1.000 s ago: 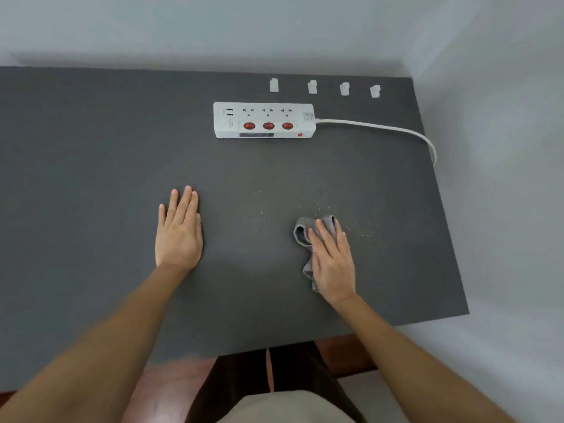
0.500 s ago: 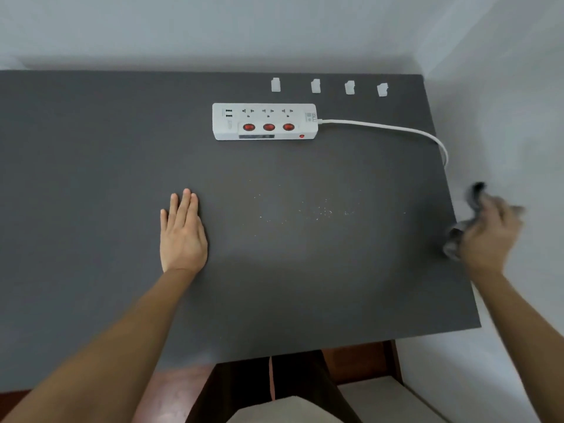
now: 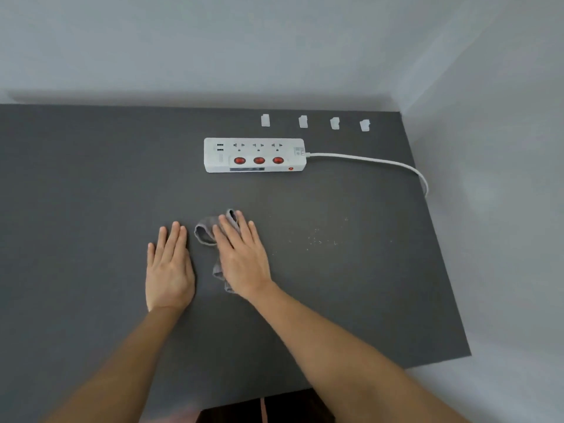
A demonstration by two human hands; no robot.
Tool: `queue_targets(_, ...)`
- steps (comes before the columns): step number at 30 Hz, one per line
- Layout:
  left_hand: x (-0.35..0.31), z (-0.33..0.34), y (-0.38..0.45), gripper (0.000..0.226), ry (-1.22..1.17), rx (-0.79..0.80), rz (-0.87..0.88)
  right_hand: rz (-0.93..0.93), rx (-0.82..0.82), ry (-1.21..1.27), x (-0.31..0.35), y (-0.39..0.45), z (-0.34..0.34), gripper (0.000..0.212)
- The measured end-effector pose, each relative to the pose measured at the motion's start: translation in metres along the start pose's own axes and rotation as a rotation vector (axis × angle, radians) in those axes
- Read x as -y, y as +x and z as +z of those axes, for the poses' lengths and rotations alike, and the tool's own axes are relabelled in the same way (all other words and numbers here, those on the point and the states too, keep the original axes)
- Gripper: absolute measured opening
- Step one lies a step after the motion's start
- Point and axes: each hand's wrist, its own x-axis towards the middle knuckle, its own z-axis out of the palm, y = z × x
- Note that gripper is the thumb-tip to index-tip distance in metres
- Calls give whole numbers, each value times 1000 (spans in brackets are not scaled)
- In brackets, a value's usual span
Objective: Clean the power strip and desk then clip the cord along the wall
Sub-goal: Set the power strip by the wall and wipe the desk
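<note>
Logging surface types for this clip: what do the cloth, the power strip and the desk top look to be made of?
Cloth: soft grey fabric, matte, bunched in folds under the right hand; weave not discernible. Power strip: white moulded plastic, smooth with a slight sheen, red switches. Desk: dark grey, flat and matte, with pale crumbs showing on it; probably laminate or a mat, the look leaves it open.

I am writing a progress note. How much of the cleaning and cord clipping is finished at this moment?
Done: nothing clearly; whether the power strip was wiped cannot be told. In hand: the right hand presses a grey cloth on the desk, the left hand lies flat beside it, and crumbs remain. Left: the cord lies loose; four clips sit unused.
</note>
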Motion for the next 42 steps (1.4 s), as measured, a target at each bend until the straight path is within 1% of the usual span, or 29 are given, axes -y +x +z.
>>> queue_targets(1,-1,1,-1,53,-6,-10,-5,56,-21,-5,-13,11,-4,56)
queue_targets(4,-5,0,-2,52,-11,-36,-20,318,-123,-17,-71,26,-18,52)
queue_targets(7,-6,-2,-1,52,-9,-41,-37,554,-223,-54,-149,-1,-35,46)
queue_targets(9,-7,-2,-2,52,-1,-33,-39,689,-241,-58,-201,-35,-43,47)
queue_targets(12,-9,-2,-1,53,6,-31,-47,874,-237,-117,-264,-92,-52,47)
queue_targets(14,-8,-2,-2,53,16,-30,-46,1007,-207,-103,-299,-135,-62,47)
queue_targets(17,-8,-3,0,53,15,-29,-49,1235,-58,-135,-347,-198,-91,40)
queue_targets(18,-8,-3,0,52,17,-27,-49,1283,-74,-162,-358,-211,-100,39)
queue_targets(19,-8,-3,0,52,21,-26,-46,1272,-133,-188,-356,-214,-109,39)
queue_targets(20,-8,-3,-1,52,24,-25,-44,1195,-272,-175,-345,-207,-112,37)
queue_targets(21,-9,-3,-1,52,25,-21,-46,1068,-468,-137,-328,-192,-111,33)
queue_targets(22,-9,-3,-1,52,24,-16,-50,894,-618,-95,-302,-167,-109,31)
queue_targets(23,-10,-4,-1,52,22,-12,-51,714,-686,-52,-272,-137,-107,31)
queue_targets(24,-10,-4,-1,52,21,-12,-47,553,-673,-15,-239,-104,-103,33)
queue_targets(25,-10,-4,-1,52,22,-16,-45,427,-605,5,-214,-73,-93,36)
queue_targets(26,-10,-4,-1,52,23,-21,-46,344,-511,4,-190,-44,-82,41)
queue_targets(27,-9,-3,-1,52,22,-24,-51,295,-405,-28,-173,-18,-70,47)
queue_targets(28,-9,-2,-1,53,18,-28,-53,274,-298,-63,-165,2,-57,53)
queue_targets(29,-9,-1,-1,52,13,-36,-50,278,-224,-79,-163,17,-51,57)
queue_targets(30,-8,0,-1,52,11,-47,-44,331,-190,-83,-171,25,-50,57)
queue_targets(31,-8,0,-1,52,12,-56,-37,424,-192,-81,-187,26,-50,54)
queue_targets(33,-7,1,0,52,7,-69,-27,664,-243,-99,-234,6,-56,51)
queue_targets(35,-8,1,-1,52,4,-73,-17,881,-299,-171,-284,-52,-65,51)
queue_targets(36,-8,1,-2,52,4,-78,-10,983,-298,-174,-304,-92,-68,50)
queue_targets(38,-8,0,-1,52,9,-88,-5,1181,-233,-171,-329,-174,-66,44)
queue_targets(39,-9,0,0,53,13,-81,-9,1272,-148,-171,-335,-211,-67,39)
queue_targets(40,-10,0,-1,53,17,-66,-13,1322,-64,-184,-334,-239,-72,36)
queue_targets(41,-10,-1,0,53,23,-52,-12,1330,-14,-191,-329,-254,-82,36)
queue_targets(42,-11,-2,0,53,29,-37,-11,1318,-33,-186,-318,-255,-93,39)
